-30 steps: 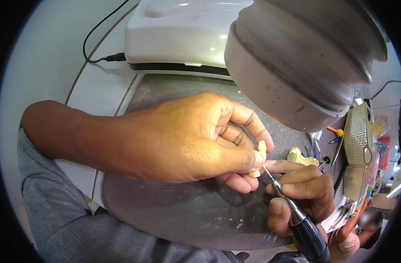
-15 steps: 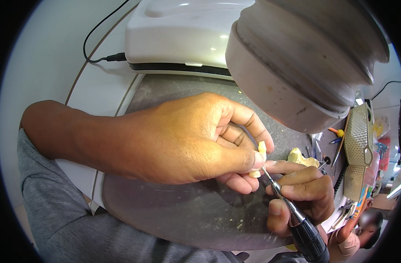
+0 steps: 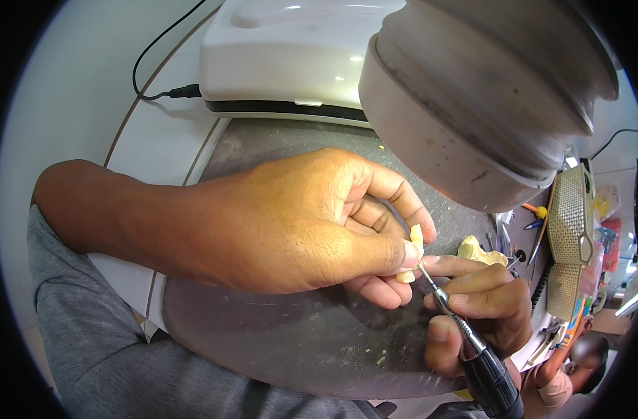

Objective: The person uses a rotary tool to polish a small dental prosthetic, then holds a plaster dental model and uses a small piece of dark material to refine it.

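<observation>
The left hand's (image 3: pixel 312 223) thumb and fingers are pinched nearly together on a small cream piece (image 3: pixel 417 236); the thumb tip hides its middle. The right hand's (image 3: pixel 490 300) fingers are curled closely round a drill (image 3: pixel 492 384), its thumb apart on the near side. With the piece as clock centre, the drill runs out toward five o'clock, its thin bit (image 3: pixel 425 274) ending right at the piece; whether they touch I cannot tell.

A cream cast (image 3: pixel 479 249) lies at three, near the right fingertips, with mesh baskets (image 3: pixel 569 216) farther out that way. Crumbs (image 3: pixel 382 359) dot the grey board (image 3: pixel 284 342) between six and seven. A nozzle (image 3: pixel 465 133) looms at one, a white box (image 3: pixel 284 63) stands at eleven, and another person (image 3: pixel 555 391) shows at four, well apart.
</observation>
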Motion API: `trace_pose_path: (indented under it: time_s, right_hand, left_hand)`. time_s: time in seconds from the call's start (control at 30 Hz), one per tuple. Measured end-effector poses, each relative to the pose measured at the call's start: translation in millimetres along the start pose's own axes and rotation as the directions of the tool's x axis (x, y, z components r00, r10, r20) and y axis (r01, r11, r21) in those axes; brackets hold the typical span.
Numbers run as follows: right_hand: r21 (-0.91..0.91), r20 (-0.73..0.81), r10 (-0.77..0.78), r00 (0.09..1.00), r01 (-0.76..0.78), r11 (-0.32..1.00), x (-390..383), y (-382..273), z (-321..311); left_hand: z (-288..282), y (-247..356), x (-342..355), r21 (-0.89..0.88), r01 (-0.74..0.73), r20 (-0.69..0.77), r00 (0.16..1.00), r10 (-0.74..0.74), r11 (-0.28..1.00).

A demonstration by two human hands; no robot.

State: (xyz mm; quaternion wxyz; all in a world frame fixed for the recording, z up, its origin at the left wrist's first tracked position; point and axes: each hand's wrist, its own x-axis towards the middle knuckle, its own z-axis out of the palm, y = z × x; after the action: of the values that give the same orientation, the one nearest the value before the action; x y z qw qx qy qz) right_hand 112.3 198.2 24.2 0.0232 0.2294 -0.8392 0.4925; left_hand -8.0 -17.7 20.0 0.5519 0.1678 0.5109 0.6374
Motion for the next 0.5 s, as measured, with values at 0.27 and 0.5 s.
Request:
trace_pose_path:
  time_s: [0.27, 0.5]
  right_hand:
    - [-0.025, 0.006, 0.005, 1.000, -0.005, 1.000, -0.7, -3.9, -0.5]
    - [-0.015, -0.005, 0.000, 1.000, 0.000, 1.000, -0.4, -0.6, 1.0]
  left_hand:
    - [-2.6, -2.7, 1.7, 0.008, -0.005, 0.039, 0.999, 0.005, 1.000]
    - [-1.9, -1.9, -0.9, -0.038, 0.003, 0.035, 0.999, -0.001, 0.999]
